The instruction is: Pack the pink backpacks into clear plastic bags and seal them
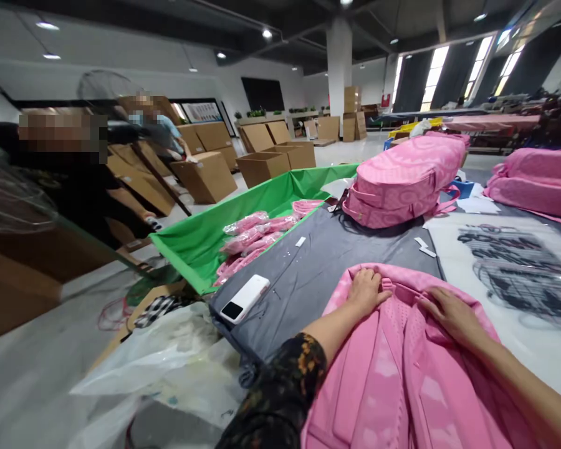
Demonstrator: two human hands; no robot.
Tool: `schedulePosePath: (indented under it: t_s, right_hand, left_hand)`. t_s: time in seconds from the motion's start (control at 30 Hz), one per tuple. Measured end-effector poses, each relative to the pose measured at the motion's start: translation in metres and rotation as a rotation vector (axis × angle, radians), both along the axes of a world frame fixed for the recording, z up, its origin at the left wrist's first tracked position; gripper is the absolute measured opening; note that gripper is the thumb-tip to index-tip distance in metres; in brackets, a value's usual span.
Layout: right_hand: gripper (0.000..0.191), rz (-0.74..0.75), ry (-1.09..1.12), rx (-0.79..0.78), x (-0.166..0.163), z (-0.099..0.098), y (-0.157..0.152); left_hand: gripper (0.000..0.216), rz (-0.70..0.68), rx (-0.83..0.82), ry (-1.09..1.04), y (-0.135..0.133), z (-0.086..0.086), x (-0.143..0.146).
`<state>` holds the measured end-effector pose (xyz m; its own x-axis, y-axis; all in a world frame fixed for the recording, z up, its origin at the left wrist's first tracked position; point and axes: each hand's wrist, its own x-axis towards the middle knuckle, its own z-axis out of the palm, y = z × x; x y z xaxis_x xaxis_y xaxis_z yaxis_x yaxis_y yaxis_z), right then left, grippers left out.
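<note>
A pink backpack [402,374] lies back-side up on the grey table cover [308,268] right in front of me. My left hand [367,292] rests on its upper left corner with the fingers curled over the top edge. My right hand [449,312] lies on its upper right part, fingers pressed down against the fabric near the top handle. Both hands touch only this backpack.
A white phone [244,298] lies at the table's left edge. A green fabric bin [201,240] holds several wrapped pink items [252,240]. More pink backpacks [404,181] sit farther back and at right [537,181]. A printed plastic bag [509,268] lies right. Two people and cardboard boxes [262,165] are left.
</note>
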<state>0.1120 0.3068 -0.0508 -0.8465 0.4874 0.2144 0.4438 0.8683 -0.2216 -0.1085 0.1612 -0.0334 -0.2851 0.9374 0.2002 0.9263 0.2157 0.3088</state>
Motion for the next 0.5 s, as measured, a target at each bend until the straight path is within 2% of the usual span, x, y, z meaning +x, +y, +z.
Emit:
schedulePosePath:
  t_s: [0.07, 0.13, 0.23, 0.33, 0.43, 0.5]
  right_hand:
    - [0.035, -0.042, -0.003, 0.027, -0.016, -0.002, 0.012]
    - [0.032, -0.072, -0.009, 0.062, -0.027, -0.007, 0.019]
    - [0.034, -0.1, -0.009, 0.124, -0.039, -0.019, 0.025]
    - [0.036, -0.102, 0.009, 0.177, -0.046, -0.026, 0.026]
    - [0.036, -0.07, 0.044, 0.21, -0.042, -0.021, 0.022]
    - [0.04, -0.046, 0.076, 0.24, -0.033, -0.009, 0.022]
  left_hand:
    - [0.033, 0.009, -0.01, 0.021, 0.01, 0.009, -0.001]
    - [0.04, -0.034, -0.017, 0.05, 0.008, 0.018, 0.003]
    - [0.067, -0.185, 0.042, 0.101, -0.002, 0.024, 0.02]
    - [0.08, -0.305, 0.062, 0.057, -0.002, 0.013, 0.041]
    - [0.08, -0.265, 0.042, -0.031, 0.002, -0.006, 0.054]
    - [0.078, -0.249, 0.059, -0.064, -0.001, -0.017, 0.055]
